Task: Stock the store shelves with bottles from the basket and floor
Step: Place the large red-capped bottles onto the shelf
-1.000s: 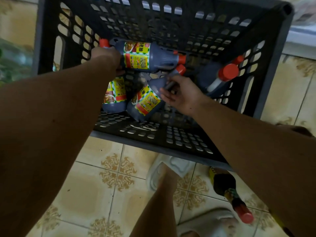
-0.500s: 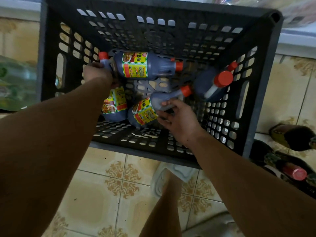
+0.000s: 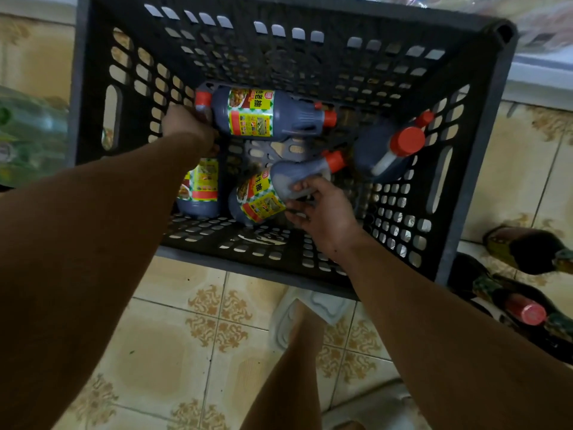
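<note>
Both hands on bottles (image 3: 263, 193) in basket (image 3: 474, 144)

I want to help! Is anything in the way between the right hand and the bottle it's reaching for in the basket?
Nothing visible. The right hand already touches the bottle at its handle end, inside the basket.

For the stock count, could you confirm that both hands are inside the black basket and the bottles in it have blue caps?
Not quite: the head view shows the bottles have red caps, not blue. Both the left hand and right hand are indeed inside the black basket.
</note>
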`<state>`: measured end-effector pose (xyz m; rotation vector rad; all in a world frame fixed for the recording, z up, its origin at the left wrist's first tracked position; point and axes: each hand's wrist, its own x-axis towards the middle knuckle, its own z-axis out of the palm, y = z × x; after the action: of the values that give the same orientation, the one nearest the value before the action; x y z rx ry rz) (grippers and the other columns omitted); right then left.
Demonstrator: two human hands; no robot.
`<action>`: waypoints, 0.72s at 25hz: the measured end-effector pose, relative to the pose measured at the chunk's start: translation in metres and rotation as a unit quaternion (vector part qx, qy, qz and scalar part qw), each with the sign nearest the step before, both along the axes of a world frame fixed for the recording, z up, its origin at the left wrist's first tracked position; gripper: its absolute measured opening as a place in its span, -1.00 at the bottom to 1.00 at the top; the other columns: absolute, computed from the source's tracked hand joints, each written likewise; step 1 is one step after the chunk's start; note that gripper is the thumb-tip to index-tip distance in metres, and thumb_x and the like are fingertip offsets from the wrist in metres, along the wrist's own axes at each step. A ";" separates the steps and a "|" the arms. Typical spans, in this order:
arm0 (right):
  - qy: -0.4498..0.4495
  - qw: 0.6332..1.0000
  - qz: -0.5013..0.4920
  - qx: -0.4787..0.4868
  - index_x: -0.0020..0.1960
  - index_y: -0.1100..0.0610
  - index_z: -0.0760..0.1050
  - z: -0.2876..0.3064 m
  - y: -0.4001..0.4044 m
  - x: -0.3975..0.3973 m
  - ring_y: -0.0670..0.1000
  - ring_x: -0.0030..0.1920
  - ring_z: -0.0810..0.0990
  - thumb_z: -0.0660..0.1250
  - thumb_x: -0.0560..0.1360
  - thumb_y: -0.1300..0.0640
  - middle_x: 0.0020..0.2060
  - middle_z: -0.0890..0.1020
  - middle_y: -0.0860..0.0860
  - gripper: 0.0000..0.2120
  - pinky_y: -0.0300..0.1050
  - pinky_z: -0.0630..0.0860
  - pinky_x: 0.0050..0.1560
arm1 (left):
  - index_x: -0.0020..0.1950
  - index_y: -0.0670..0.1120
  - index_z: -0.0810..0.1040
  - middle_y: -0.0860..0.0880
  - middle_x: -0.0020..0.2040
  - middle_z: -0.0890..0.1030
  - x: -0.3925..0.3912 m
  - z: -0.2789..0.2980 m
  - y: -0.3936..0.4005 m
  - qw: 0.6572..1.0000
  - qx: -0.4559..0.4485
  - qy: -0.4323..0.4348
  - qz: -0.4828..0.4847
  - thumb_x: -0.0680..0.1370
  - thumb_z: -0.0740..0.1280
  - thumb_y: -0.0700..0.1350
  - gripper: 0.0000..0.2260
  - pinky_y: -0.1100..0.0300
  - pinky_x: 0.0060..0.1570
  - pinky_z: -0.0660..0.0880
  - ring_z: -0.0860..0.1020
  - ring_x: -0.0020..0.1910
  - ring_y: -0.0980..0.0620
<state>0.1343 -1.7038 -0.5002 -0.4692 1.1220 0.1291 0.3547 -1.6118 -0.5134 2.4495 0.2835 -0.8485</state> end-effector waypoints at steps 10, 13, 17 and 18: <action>-0.014 0.968 0.236 -0.087 -0.15 0.14 0.53 0.042 0.019 0.004 -0.03 -0.31 0.54 0.27 0.56 0.16 -0.27 0.58 0.05 -0.86 -0.07 0.52 -0.12 | 0.09 -0.13 0.50 -0.09 -0.07 0.56 -0.019 0.081 0.021 0.984 -0.017 0.163 -0.076 0.51 0.31 -0.12 -0.81 0.14 -0.18 0.47 0.51 -0.13 0.00; -0.012 0.899 0.391 -0.194 -0.32 0.08 0.46 0.078 0.033 0.008 0.01 -0.30 0.45 0.30 0.58 0.02 -0.35 0.52 0.06 -0.69 -0.11 0.31 -0.15 | 0.09 -0.17 0.57 -0.08 -0.01 0.63 -0.052 0.113 0.042 0.974 -0.032 0.205 -0.093 0.48 0.40 0.05 -0.67 0.08 -0.02 0.46 0.56 -0.05 -0.03; 0.002 0.932 0.312 -0.186 -0.27 0.10 0.48 0.119 0.015 -0.018 0.07 -0.24 0.44 0.32 0.57 0.12 -0.36 0.46 0.08 -0.76 -0.01 0.37 -0.09 | 0.01 -0.14 0.57 -0.08 -0.05 0.63 -0.080 0.152 0.045 0.983 -0.097 0.157 -0.020 0.53 0.38 -0.02 -0.80 0.29 -0.22 0.49 0.57 -0.07 0.03; -0.009 0.934 0.309 -0.179 -0.19 0.13 0.51 0.139 0.004 -0.026 0.06 -0.22 0.46 0.31 0.57 0.15 -0.32 0.47 0.10 -0.83 -0.01 0.42 -0.08 | -0.06 -0.12 0.57 -0.05 -0.14 0.62 -0.086 0.168 0.039 0.983 -0.109 0.148 -0.014 0.53 0.37 -0.07 -0.88 0.38 -0.32 0.48 0.58 -0.16 0.10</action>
<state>0.1083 -1.6994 -0.3612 -1.1423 0.9489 0.4735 0.2686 -1.5727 -0.3450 2.1285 0.2470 -1.1925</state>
